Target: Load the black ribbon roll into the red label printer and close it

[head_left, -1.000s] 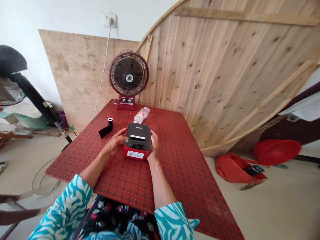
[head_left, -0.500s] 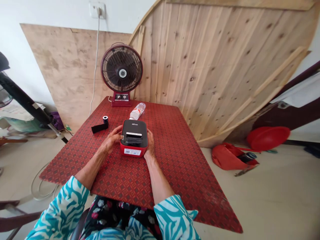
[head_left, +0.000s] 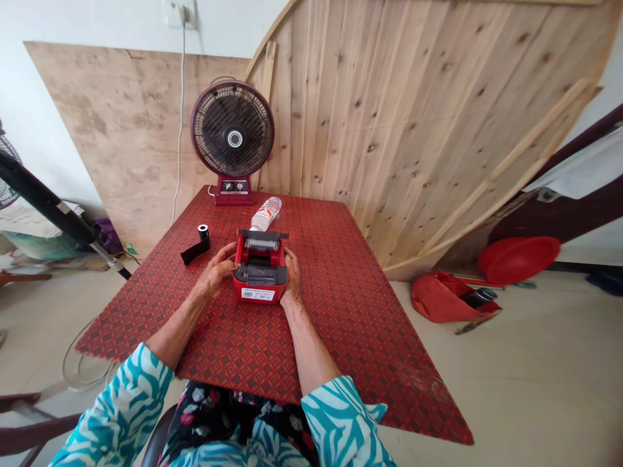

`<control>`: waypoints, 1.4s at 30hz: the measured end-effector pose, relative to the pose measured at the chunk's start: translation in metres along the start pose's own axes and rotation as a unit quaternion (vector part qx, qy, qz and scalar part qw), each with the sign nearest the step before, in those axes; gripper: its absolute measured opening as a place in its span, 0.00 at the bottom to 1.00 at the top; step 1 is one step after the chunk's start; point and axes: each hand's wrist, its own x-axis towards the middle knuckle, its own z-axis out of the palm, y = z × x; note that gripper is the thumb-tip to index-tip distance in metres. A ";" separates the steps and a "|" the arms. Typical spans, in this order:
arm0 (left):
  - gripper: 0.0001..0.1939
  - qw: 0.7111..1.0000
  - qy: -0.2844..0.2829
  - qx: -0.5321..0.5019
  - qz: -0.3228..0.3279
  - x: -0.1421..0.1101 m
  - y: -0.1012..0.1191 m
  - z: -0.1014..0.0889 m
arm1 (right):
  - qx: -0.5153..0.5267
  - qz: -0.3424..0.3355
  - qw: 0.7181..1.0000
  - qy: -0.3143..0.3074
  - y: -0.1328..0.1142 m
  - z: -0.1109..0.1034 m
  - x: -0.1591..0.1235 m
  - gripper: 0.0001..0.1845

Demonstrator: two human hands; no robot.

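Note:
A red and black label printer rests on the patterned red table, its dark lid raised at the back so the inner roller and bay show. My left hand grips its left side, with the thumb near the top front corner. Wrapped around the right side is my right hand, its fingers partly hidden behind the printer. Left of the printer lie a small roll and a loose black strip stretching from it. Just behind the printer a clear plastic bottle lies on its side.
A dark red fan stands at the table's back edge, before leaning wooden boards. A white cord hangs from the wall socket. On the floor at right are a red bag and a red basin.
The printer's lid has sprung up from closed to raised, baring the inside. Both hands keep their hold on its sides. The whole view has shifted slightly.

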 end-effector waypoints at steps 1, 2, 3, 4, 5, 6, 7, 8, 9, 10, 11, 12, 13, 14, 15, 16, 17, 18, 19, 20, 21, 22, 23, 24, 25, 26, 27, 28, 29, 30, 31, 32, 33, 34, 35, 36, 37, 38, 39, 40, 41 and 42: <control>0.38 1.000 -0.004 0.000 -0.003 0.000 0.000 0.000 | 0.004 0.004 1.000 0.011 -0.002 0.001 -0.001 0.24; 0.38 1.000 -0.006 0.000 -0.007 0.000 0.001 0.000 | 0.009 0.009 1.000 0.018 -0.004 0.002 -0.002 0.24; 0.39 1.000 -0.005 0.000 -0.010 0.000 0.001 0.000 | 0.012 0.011 1.000 0.022 -0.005 0.003 -0.002 0.24; 0.39 1.000 -0.004 0.002 -0.011 0.000 0.001 0.000 | 0.011 0.008 1.000 0.023 -0.005 0.003 -0.002 0.24; 0.39 1.000 -0.003 0.005 -0.011 0.000 0.001 -0.001 | 0.006 0.003 1.000 0.025 -0.005 0.004 -0.002 0.24; 0.39 1.000 -0.005 0.009 -0.009 0.001 0.000 -0.001 | 0.000 -0.001 1.000 0.026 -0.005 0.004 -0.002 0.23; 0.39 1.000 -0.010 0.013 -0.007 0.001 0.000 -0.002 | -0.005 -0.003 1.000 0.026 -0.004 0.004 -0.002 0.23; 0.38 1.000 -0.013 0.018 -0.005 0.001 -0.001 -0.003 | -0.007 -0.003 1.000 0.026 -0.004 0.003 -0.001 0.24; 0.38 1.000 -0.012 0.023 0.000 0.001 -0.002 -0.003 | -0.006 0.002 1.000 0.025 -0.003 0.003 -0.001 0.24; 0.36 0.999 -0.005 0.032 0.012 0.001 -0.002 -0.004 | -0.003 0.008 1.000 0.023 -0.003 0.003 -0.001 0.25; 0.35 0.998 0.010 0.046 0.033 0.000 -0.001 -0.003 | 0.001 0.012 1.000 0.022 -0.003 0.003 -0.001 0.26; 0.33 0.995 0.029 0.069 0.064 0.000 0.001 -0.002 | 0.004 0.014 1.000 0.022 -0.002 0.002 0.000 0.26; 0.30 0.989 0.045 0.099 0.100 -0.001 0.004 0.000 | 0.006 0.014 1.000 0.023 -0.001 0.002 0.000 0.26; 0.27 0.981 0.053 0.131 0.134 0.000 0.009 0.004 | 0.006 0.010 1.000 0.021 0.000 0.002 0.001 0.25; 0.24 0.972 0.048 0.165 0.159 0.001 0.014 0.009 | 0.006 0.005 1.000 0.019 0.001 0.001 0.002 0.25; 0.20 0.964 0.029 0.202 0.172 0.004 0.020 0.015 | 0.007 0.000 1.000 0.016 0.003 0.001 0.003 0.25; 0.16 0.956 -0.003 0.239 0.172 0.008 0.025 0.021 | 0.009 -0.004 1.000 0.012 0.004 0.001 0.004 0.25; 0.12 0.946 -0.040 0.277 0.164 0.014 0.031 0.028 | 0.012 -0.009 1.000 0.009 0.006 0.000 0.006 0.25; 0.10 0.933 -0.079 0.318 0.151 0.021 0.036 0.036 | 0.014 -0.014 1.000 0.009 0.007 0.000 0.006 0.24; 0.09 0.916 -0.111 0.359 0.138 0.030 0.041 0.042 | 0.016 -0.016 1.000 0.009 0.008 0.000 0.007 0.24; 0.08 0.899 -0.134 0.397 0.125 0.039 0.045 0.048 | 0.016 -0.015 1.000 0.008 0.008 0.000 0.007 0.23; 0.08 0.882 -0.154 0.430 0.113 0.049 0.048 0.053 | 0.016 -0.014 1.000 0.008 0.009 0.000 0.007 0.23; 0.08 0.867 -0.169 0.457 0.106 0.058 0.051 0.056 | 0.016 -0.013 1.000 0.008 0.008 0.001 0.007 0.23; 0.09 0.853 -0.184 0.478 0.102 0.066 0.054 0.058 | 0.018 -0.014 1.000 0.008 0.008 0.001 0.006 0.22; 0.09 0.841 -0.196 0.494 0.101 0.074 0.057 0.059 | 0.022 -0.016 1.000 0.007 0.008 0.002 0.006 0.22; 0.09 0.831 -0.206 0.507 0.103 0.079 0.059 0.059 | 0.027 -0.019 0.999 0.007 0.008 0.002 0.006 0.22; 0.09 0.821 -0.214 0.519 0.103 0.083 0.061 0.058 | 0.032 -0.023 0.999 0.009 0.007 0.003 0.005 0.21; 0.10 0.811 -0.221 0.533 0.100 0.085 0.063 0.057 | 0.037 -0.025 0.999 0.011 0.007 0.003 0.005 0.21; 0.11 0.798 -0.228 0.551 0.092 0.086 0.063 0.055 | 0.040 -0.025 0.999 0.013 0.007 0.004 0.006 0.20; 0.11 0.782 -0.236 0.572 0.080 0.086 0.063 0.053 | 0.041 -0.024 0.999 0.015 0.007 0.004 0.006 0.20; 0.11 0.765 -0.246 0.591 0.067 0.085 0.062 0.052 | 0.042 -0.024 0.999 0.016 0.006 0.004 0.006 0.20; 0.11 0.751 -0.253 0.607 0.058 0.084 0.060 0.052 | 0.041 -0.023 0.999 0.017 0.006 0.005 0.006 0.19; 0.11 0.741 -0.256 0.618 0.053 0.083 0.058 0.052 | 0.042 -0.024 0.999 0.017 0.006 0.005 0.006 0.19; 0.11 0.736 -0.254 0.625 0.053 0.082 0.056 0.052 | 0.043 -0.024 0.999 0.017 0.005 0.005 0.006 0.19; 0.12 0.734 -0.249 0.629 0.056 0.081 0.055 0.053 | 0.044 -0.026 0.999 0.016 0.005 0.005 0.006 0.19; 0.12 0.734 -0.244 0.631 0.059 0.081 0.053 0.054 | 0.046 -0.027 0.998 0.016 0.005 0.005 0.007 0.19; 0.12 0.733 -0.238 0.634 0.062 0.081 0.052 0.056 | 0.047 -0.029 0.998 0.016 0.006 0.005 0.007 0.19; 0.12 0.733 -0.233 0.636 0.065 0.080 0.052 0.056 | 0.047 -0.030 0.998 0.016 0.006 0.005 0.007 0.19; 0.12 0.732 -0.230 0.637 0.068 0.080 0.052 0.057 | 0.046 -0.030 0.998 0.016 0.007 0.005 0.008 0.19; 0.12 0.734 -0.224 0.637 0.075 0.079 0.052 0.057 | 0.044 -0.030 0.998 0.016 0.008 0.005 0.008 0.19; 0.12 0.736 -0.213 0.636 0.089 0.077 0.053 0.058 | 0.042 -0.029 0.999 0.013 0.008 0.005 0.009 0.19; 0.12 0.738 -0.200 0.636 0.105 0.074 0.054 0.058 | 0.042 -0.030 0.999 0.012 0.009 0.005 0.009 0.19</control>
